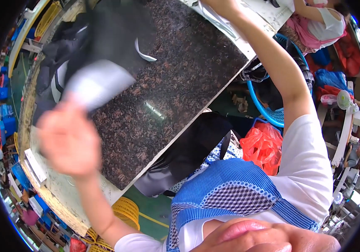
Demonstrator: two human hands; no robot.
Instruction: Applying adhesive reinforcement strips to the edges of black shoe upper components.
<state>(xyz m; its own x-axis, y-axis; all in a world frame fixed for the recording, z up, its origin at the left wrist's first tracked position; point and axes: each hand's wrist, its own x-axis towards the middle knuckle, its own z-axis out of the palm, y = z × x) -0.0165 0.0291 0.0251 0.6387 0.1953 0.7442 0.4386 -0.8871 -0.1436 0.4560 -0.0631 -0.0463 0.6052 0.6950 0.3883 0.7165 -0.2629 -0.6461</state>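
Note:
My left hand [68,140], smeared by motion, is above the left part of the dark speckled stone slab [175,84]. A white curved piece of sheet material [100,84], also blurred, extends from its fingertips, and the fingers look closed on its edge. Beyond it lie black sheet pieces [62,46], one with a white strip along it. A small thin white strip [144,51] rests on the slab. My right hand [222,6] reaches to the top edge of the view, by pale sheets at the slab's far side. Its fingers are cut off there.
Right of the slab stands a blue plastic basket [268,113] with dark items. A red plastic bag [261,147] and black cloth [196,138] are below the slab's near edge. Yellow baskets [126,214] stand at lower left. Another person [324,25] sits at upper right.

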